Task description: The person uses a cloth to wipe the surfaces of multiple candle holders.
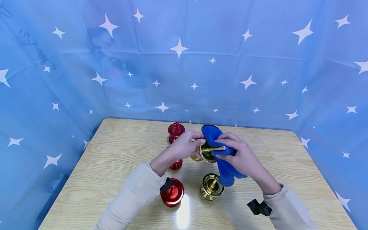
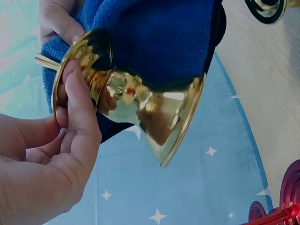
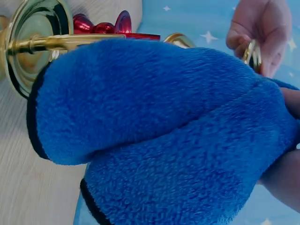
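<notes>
My left hand [image 1: 187,145] pinches a shiny gold candlestick [image 2: 157,110] by the rim of its upper dish, thumb and fingers on either side. The candlestick is tilted on its side above the table, its spike pointing toward the right hand and its flared foot away. A fluffy blue cloth [image 3: 154,103] with a dark edge is bunched in my right hand [image 1: 240,155]. The cloth lies close against the dish and stem; whether it presses on them cannot be told. Part of the cloth hangs down over the table.
A second gold candlestick [image 1: 212,188] stands upright near the front, just below the hanging cloth. Red candlesticks stand in a column to its left: one at the back [image 1: 176,131], one partly behind the left arm [image 1: 176,164], one in front [image 1: 172,195]. A blue starred curtain [image 1: 178,80] surrounds the wooden table [image 1: 120,143].
</notes>
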Demonstrator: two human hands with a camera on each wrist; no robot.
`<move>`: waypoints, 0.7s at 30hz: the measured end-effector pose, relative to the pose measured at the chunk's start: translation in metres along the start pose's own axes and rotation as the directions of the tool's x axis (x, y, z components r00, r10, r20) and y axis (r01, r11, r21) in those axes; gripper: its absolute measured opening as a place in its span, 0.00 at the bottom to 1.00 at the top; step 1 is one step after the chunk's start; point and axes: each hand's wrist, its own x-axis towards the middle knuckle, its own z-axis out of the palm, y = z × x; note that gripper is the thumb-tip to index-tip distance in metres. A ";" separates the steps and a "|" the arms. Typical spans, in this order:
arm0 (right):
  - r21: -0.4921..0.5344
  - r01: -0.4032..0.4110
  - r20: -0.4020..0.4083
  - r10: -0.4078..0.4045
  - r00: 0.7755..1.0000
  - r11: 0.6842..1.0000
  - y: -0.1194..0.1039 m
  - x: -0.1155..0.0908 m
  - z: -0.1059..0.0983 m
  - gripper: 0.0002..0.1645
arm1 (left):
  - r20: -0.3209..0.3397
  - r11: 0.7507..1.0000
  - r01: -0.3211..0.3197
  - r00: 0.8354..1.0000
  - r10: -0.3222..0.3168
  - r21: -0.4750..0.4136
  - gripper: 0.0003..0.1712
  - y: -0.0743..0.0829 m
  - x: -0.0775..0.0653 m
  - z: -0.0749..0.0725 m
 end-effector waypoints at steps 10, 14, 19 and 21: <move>-0.015 0.078 0.003 -0.078 0.997 0.997 0.007 -0.003 0.010 0.21 | -0.039 0.999 0.033 0.999 -0.031 0.032 0.12 -0.005 0.003 0.010; 0.074 0.051 0.010 -0.052 0.999 0.996 0.010 -0.006 0.011 0.19 | -0.046 0.998 0.042 0.998 -0.040 0.043 0.13 -0.007 0.005 0.011; 0.164 0.031 0.020 -0.034 0.999 0.986 0.012 -0.007 0.007 0.17 | -0.036 0.998 0.043 0.999 -0.042 0.037 0.15 -0.006 0.007 0.012; 0.193 0.034 0.023 -0.039 0.999 0.981 0.013 -0.007 0.006 0.16 | -0.033 0.998 0.048 0.998 -0.046 0.038 0.15 -0.006 0.007 0.013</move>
